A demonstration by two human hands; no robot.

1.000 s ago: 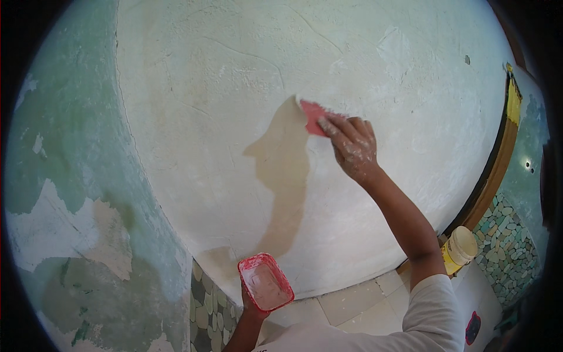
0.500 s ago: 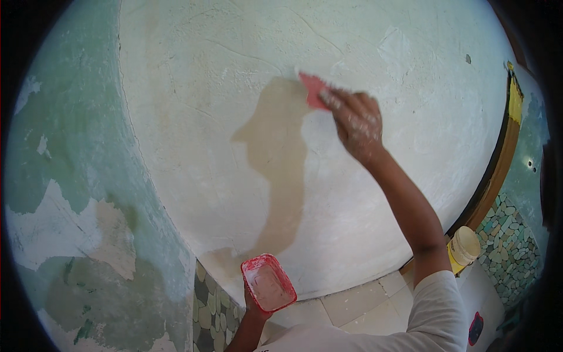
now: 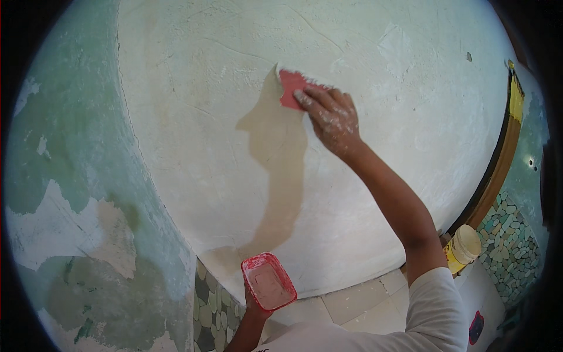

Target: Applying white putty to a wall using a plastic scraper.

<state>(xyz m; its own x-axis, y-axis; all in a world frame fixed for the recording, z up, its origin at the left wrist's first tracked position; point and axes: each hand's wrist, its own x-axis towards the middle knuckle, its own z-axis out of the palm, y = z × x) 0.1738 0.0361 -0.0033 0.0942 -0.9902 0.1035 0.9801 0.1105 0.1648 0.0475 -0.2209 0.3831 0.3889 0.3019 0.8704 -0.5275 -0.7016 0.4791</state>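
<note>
I see right arm [image 3: 402,208] angled up leftward, slightly bent, right hand [image 3: 335,122] clamped on red scraper [image 3: 291,92] against wall [image 3: 343,223]; left hand [image 3: 253,304] low, clasping red tub [image 3: 270,284]; hands well apart

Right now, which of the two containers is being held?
The rectangular red tub, held in the person's left grip; the round yellow bucket at lower right is in neither grip.

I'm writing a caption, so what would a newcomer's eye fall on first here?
Likely the red spreader in the right hand, upper centre, against the pale wall. Then the red tub of pinkish paste in the left hand, lower centre. A brownish shadow spans the wall between.
</note>
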